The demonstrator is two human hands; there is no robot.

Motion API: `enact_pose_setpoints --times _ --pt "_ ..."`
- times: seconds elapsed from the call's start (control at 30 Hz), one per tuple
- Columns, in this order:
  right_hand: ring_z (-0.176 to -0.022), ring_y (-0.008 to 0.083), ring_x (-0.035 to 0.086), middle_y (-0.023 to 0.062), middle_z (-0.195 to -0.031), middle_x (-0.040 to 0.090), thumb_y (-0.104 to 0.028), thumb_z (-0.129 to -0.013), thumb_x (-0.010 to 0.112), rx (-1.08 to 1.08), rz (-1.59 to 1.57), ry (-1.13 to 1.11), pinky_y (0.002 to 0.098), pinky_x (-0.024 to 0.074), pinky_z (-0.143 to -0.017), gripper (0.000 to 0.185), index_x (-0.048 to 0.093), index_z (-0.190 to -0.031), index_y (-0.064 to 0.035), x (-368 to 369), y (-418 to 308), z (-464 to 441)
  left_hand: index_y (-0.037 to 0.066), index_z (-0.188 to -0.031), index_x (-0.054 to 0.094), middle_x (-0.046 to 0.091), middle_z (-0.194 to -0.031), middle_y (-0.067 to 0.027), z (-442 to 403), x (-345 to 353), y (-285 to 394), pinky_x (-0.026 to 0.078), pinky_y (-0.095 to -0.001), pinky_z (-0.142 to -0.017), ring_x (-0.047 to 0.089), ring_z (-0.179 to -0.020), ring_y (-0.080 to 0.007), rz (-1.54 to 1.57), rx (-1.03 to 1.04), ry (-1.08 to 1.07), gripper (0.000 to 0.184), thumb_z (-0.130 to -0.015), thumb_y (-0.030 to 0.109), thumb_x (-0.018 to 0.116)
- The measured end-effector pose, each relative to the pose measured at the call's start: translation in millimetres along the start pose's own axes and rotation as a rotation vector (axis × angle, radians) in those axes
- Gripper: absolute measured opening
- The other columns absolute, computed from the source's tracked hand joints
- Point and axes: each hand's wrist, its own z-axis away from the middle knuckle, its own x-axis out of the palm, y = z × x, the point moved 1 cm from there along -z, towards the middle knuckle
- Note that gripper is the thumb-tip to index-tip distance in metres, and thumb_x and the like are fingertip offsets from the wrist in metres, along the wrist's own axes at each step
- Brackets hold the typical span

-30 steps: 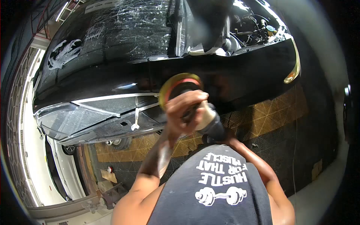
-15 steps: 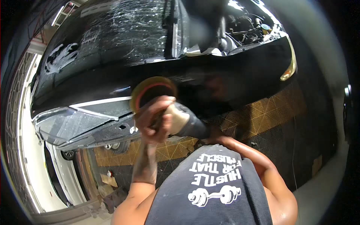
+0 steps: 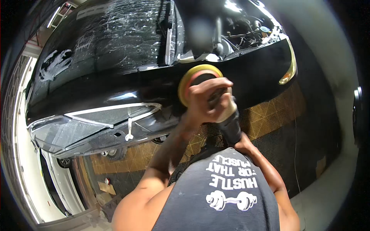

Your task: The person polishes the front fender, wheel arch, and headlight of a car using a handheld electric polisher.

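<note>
A polisher point(image 3: 230, 127) with a round yellow foam pad point(image 3: 183, 86) is in both my hands. My left hand point(image 3: 208, 100) curls over its head, close behind the pad. Lower down, my right hand point(image 3: 243, 142) wraps round the rear end of the body. The pad is at the glossy black side of a car point(image 3: 150, 86), near the front fender; whether it presses flat on the paint I cannot tell. White tape point(image 3: 142, 104) edges the open door frame to the left of the pad.
An open engine bay point(image 3: 246, 34) shows at the upper right. The windshield point(image 3: 127, 34) has whitish streaks. Yellow and black floor tiles point(image 3: 266, 113) lie below the car, with a thin cable point(image 3: 296, 154) on the right. A white car point(image 3: 58, 181) stands at the lower left.
The polisher and both hands have moved right along the car's side, from beside the taped frame to the fender. The view has shifted slightly.
</note>
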Motion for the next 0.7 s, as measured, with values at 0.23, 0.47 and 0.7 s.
enact_pose_setpoints --times 0.23,0.47,0.7 --pt "-0.097 0.0225 0.070 0.0146 -0.104 0.074 -0.023 -0.071 0.077 0.013 -0.010 -0.006 0.0366 0.0550 -0.088 0.046 0.069 -0.110 0.0011 8 -43 2 0.000 -0.102 0.071 0.073 -0.095 -0.0156 6 -14 8 0.059 -0.0332 -0.079 0.075 -0.082 -0.0252 -0.062 -0.022 -0.012 0.024 -0.079 0.006 0.069" --pt "-0.094 0.0314 0.070 0.0278 -0.102 0.071 -0.027 -0.066 0.083 -0.249 -0.019 -0.039 0.0420 0.0553 -0.081 0.052 0.069 -0.103 0.0063 65 -24 -28 -0.005 -0.114 0.067 0.070 -0.107 -0.0253 60 -97 48 0.057 -0.0414 -0.087 0.071 -0.094 -0.0307 -0.092 -0.116 0.171 0.032 -0.090 0.015 0.064" --pt "-0.086 0.0223 0.072 0.0249 -0.089 0.073 -0.022 -0.061 0.088 -0.096 0.298 0.191 0.0366 0.0568 -0.075 0.049 0.070 -0.096 0.0070 22 -6 -4 -0.008 -0.112 0.066 0.072 -0.103 -0.0233 52 -52 20 0.057 -0.0408 -0.089 0.072 -0.094 -0.0301 -0.057 -0.063 0.153 0.030 -0.088 0.010 0.062"
